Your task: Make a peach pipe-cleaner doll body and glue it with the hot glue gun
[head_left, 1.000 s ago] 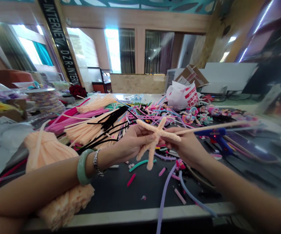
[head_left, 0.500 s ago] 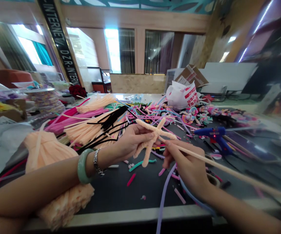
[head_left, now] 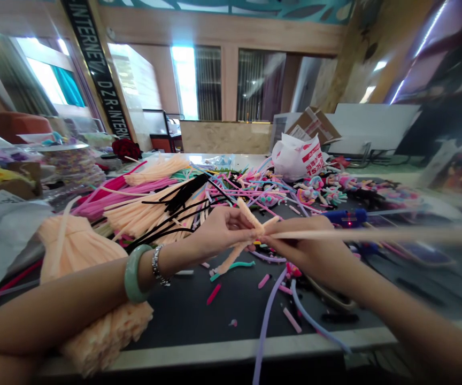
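A small peach figure of twisted pipe cleaners (head_left: 249,215), with stubby limbs, is pinched between the thumb and fingers of my left hand (head_left: 221,233) above the table. My right hand (head_left: 315,250) grips a long peach pipe cleaner (head_left: 379,235) close to where it meets the figure's middle. The strand's free length stretches right, blurred by motion. Both hands' fingertips nearly touch, hiding part of the figure. Beneath my left forearm lies a thick bundle of peach pipe cleaners (head_left: 81,246).
A blue glue gun (head_left: 345,216) with a red light lies behind my right hand. Loose pink, black and peach pipe cleaners (head_left: 138,214) are heaped beyond my left hand. Farther back stands a white plastic bag (head_left: 297,156). Purple strands (head_left: 269,321) hang over the table's front edge.
The figure has turned, its limbs now angled differently. My right hand has moved slightly up and its wrist has rotated; the long strand has swung up from a downward slant to nearly level.
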Action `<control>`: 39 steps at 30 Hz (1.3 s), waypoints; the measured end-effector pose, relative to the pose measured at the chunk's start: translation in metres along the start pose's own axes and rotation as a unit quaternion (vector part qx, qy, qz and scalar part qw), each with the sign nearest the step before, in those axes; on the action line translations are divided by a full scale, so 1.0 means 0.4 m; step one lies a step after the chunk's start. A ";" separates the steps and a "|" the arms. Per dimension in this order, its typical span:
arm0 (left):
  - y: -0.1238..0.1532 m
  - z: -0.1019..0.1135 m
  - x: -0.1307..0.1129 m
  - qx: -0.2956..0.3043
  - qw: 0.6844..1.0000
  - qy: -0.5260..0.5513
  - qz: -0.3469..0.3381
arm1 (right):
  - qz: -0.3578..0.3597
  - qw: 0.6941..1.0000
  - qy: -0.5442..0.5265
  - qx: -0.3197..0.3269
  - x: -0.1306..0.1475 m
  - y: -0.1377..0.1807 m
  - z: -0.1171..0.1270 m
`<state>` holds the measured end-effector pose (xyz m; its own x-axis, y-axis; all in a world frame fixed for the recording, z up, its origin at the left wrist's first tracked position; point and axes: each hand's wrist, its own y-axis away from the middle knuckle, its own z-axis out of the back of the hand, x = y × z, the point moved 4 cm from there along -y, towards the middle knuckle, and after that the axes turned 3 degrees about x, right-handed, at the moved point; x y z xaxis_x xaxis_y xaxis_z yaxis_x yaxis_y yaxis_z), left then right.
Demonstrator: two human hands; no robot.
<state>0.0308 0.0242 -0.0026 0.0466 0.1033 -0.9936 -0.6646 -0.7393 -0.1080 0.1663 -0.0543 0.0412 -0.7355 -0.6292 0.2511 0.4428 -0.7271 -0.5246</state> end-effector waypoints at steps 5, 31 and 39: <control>-0.011 0.015 0.018 0.004 0.999 -0.006 -0.045 | 0.056 0.987 0.074 0.133 -0.004 -0.101 0.029; 0.013 0.003 -0.025 0.004 0.985 -0.170 -0.026 | 0.099 0.907 -0.140 0.385 -0.052 -0.275 0.008; 0.030 -0.023 -0.045 0.016 0.991 -0.119 -0.062 | -0.106 0.807 -0.367 0.450 -0.104 -0.264 -0.037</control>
<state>0.0290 0.0074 0.0137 -0.0453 0.3483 -0.9363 -0.6881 -0.6904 -0.2235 0.1426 0.0526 0.0740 -0.4875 -0.2181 0.8454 0.7836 -0.5364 0.3135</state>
